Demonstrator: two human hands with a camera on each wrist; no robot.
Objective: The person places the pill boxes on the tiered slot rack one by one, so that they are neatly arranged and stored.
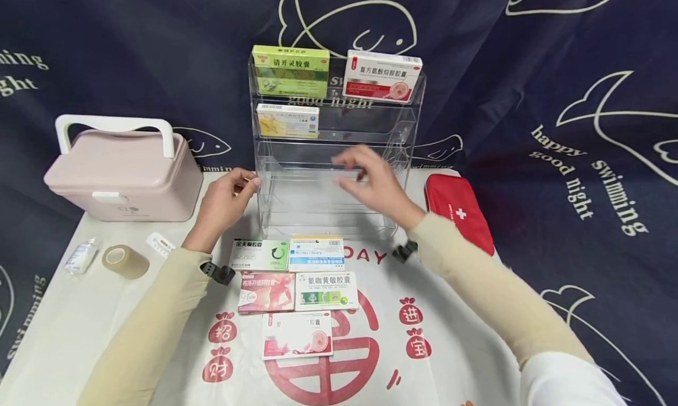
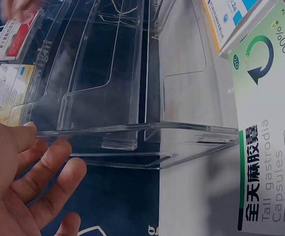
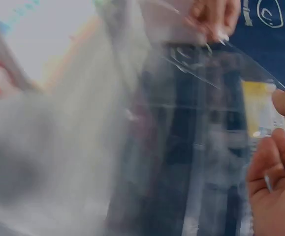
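A clear acrylic display rack [image 1: 323, 215] stands upright on the table. My left hand [image 1: 225, 200] is at its left side, pinching the side panel's edge between thumb and fingers; in the left wrist view the hand [image 2: 29, 182] is beside that edge. My right hand [image 1: 373, 179], slightly blurred, hovers before the middle tiers with thumb and fingers apart, holding nothing. The top tier holds a green medicine box [image 1: 291, 73] and a red-and-white medicine box [image 1: 382, 79]. Below the green one stands a white-and-yellow medicine box [image 1: 288, 122].
Several medicine boxes lie before the rack, including a pink box [image 1: 266, 292] and a green-and-white box [image 1: 259, 256]. A pink lidded case [image 1: 124, 176] stands left, near a tan bandage roll [image 1: 125, 261] and a small wrapped packet [image 1: 81, 257]. A red first-aid pouch [image 1: 458, 209] lies right.
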